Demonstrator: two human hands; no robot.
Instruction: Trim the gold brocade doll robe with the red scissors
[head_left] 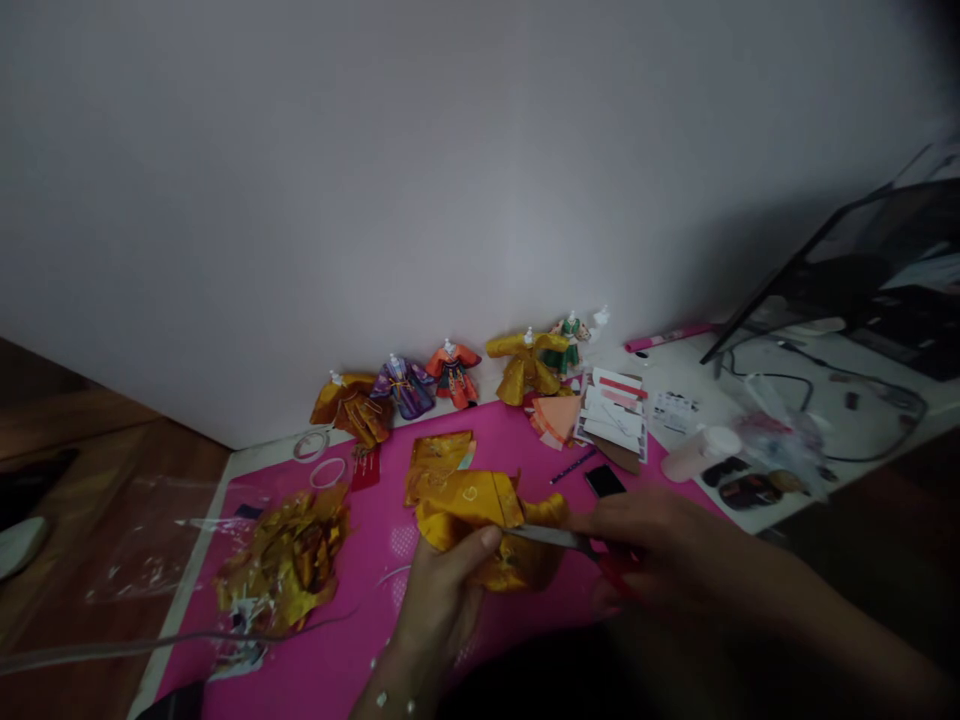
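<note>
So from the head view, the gold fabric (469, 497) is up in front of the person, over the pink mat (300, 690) on the white desk (679, 372). Left hand (442, 595) has a closed-up grip on its lower edge, thumb on top and the rest of the fingers mostly hidden below. Right hand (649, 545) has its grip wrapped round the red handles of some scissors (551, 537), blades pointing left across the cloth, tips right by the left thumb. Can't tell how far apart the blades are, it's pretty dim here.

Just behind the fabric there's a flat gold piece (442, 455) lying on the mat. Over to the left is a heap of gold scraps (296, 550) with clear plastic around it.

Along the wall there's a row of tiny outfits on white stands: a dark gold one (356, 410), a purple one (405, 387), an orange one (452, 375), a bright gold one (527, 370) and a green one (571, 345). Past the right hand, a pale bottle (701, 455) with a white cap, and a small black rectangle (604, 481) nearer in.
</note>
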